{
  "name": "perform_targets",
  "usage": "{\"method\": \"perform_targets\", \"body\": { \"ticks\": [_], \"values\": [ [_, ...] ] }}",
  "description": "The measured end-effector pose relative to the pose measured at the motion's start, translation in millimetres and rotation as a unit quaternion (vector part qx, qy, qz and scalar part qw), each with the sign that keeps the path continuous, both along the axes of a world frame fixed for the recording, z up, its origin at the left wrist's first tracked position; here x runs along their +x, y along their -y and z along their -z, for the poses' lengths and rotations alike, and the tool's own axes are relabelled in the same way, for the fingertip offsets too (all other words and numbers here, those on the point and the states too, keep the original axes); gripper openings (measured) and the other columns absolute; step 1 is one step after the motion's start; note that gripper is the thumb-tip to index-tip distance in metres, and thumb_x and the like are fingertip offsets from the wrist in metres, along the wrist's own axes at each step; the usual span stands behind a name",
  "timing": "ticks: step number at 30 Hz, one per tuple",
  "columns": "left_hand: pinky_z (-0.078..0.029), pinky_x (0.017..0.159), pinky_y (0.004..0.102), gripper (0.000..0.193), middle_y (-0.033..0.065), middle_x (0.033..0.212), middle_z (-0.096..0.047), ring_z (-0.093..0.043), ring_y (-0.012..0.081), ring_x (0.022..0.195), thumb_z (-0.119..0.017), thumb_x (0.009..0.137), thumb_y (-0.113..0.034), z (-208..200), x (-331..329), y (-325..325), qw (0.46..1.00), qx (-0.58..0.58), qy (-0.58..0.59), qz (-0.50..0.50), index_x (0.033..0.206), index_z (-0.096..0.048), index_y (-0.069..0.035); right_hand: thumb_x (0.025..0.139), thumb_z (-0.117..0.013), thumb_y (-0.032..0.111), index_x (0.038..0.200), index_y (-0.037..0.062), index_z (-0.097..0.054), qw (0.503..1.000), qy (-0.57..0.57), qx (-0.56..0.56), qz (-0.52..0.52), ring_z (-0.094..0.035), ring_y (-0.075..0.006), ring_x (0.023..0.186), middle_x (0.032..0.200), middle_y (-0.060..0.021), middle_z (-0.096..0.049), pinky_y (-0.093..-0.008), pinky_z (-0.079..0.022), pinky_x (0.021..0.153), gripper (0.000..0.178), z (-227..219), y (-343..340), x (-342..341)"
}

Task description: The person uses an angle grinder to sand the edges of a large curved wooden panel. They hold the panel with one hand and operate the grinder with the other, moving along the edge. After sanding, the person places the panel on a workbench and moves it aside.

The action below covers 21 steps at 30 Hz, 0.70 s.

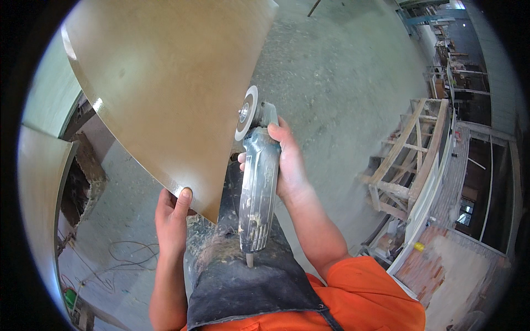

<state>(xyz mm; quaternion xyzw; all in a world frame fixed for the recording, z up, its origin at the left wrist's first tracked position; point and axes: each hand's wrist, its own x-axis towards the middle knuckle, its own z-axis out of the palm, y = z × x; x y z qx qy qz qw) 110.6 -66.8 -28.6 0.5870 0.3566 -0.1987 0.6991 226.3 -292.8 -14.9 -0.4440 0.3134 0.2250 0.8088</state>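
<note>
My right hand is wrapped round the head end of a dusty angle grinder. Its thin cutting disc stands on edge close to the right side of a large tan panel; whether the two touch I cannot tell. Near the panel's lower corner, my left hand grips the edge, thumb on top and fingers beneath. The panel is smooth, slightly glossy, and has a curved left edge with a pale rim. Below the grinder, a dark dusty apron covers my front.
Large pale curved panels stand at the left beside a rough brown block. Cables lie on the dusty floor at lower left. To the right is a wooden frame, with a brick wall behind it.
</note>
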Motion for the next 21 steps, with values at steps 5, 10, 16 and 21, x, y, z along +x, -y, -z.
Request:
{"method": "perform_targets", "body": {
  "ticks": [5,10,16,21],
  "values": [
    [-0.053,0.078,0.0306,0.055,0.0092,0.111,-0.067,-0.063,0.0148,0.095,-0.069,0.098,-0.041,16,7,-9,1.000,-0.009,-0.014,0.011,0.129,-0.058,0.003,0.095,-0.060,0.038,0.141,0.0110,-0.040,1.000,-0.021,0.012,-0.006,-0.071,-0.0321,0.066,0.107,-0.0198,-0.063,-0.0445,-0.063,0.055,0.057,13,-2,-13],
    [-0.051,0.075,0.0262,0.046,0.0040,0.106,-0.067,-0.062,0.0115,0.089,-0.066,0.100,-0.039,12,-11,-29,0.999,-0.002,-0.027,0.017,0.127,-0.059,-0.001,0.095,-0.058,0.051,0.122,-0.0007,-0.056,0.998,-0.065,-0.009,0.002,-0.071,-0.0291,0.062,0.085,-0.0211,-0.070,-0.0391,-0.062,0.054,0.058,27,-11,-5],
    [-0.051,0.075,0.0262,0.052,0.0040,0.109,-0.067,-0.062,0.0119,0.091,-0.068,0.099,-0.041,10,-73,-47,0.999,-0.005,-0.031,0.008,0.130,-0.058,0.000,0.092,-0.059,0.057,0.112,-0.0025,-0.062,0.997,-0.063,-0.010,-0.033,-0.070,-0.0270,0.059,0.078,-0.0212,-0.070,-0.0370,-0.061,0.052,0.063,22,-25,-1],
    [-0.053,0.077,0.0289,0.053,0.0055,0.111,-0.067,-0.063,0.0134,0.094,-0.068,0.099,-0.041,6,-77,-48,0.999,-0.006,-0.038,0.026,0.131,-0.058,0.000,0.091,-0.060,0.057,0.114,-0.0015,-0.063,0.997,-0.064,-0.022,-0.021,-0.071,-0.0272,0.060,0.078,-0.0216,-0.071,-0.0369,-0.060,0.052,0.062,22,-26,-22]
  ]
}}
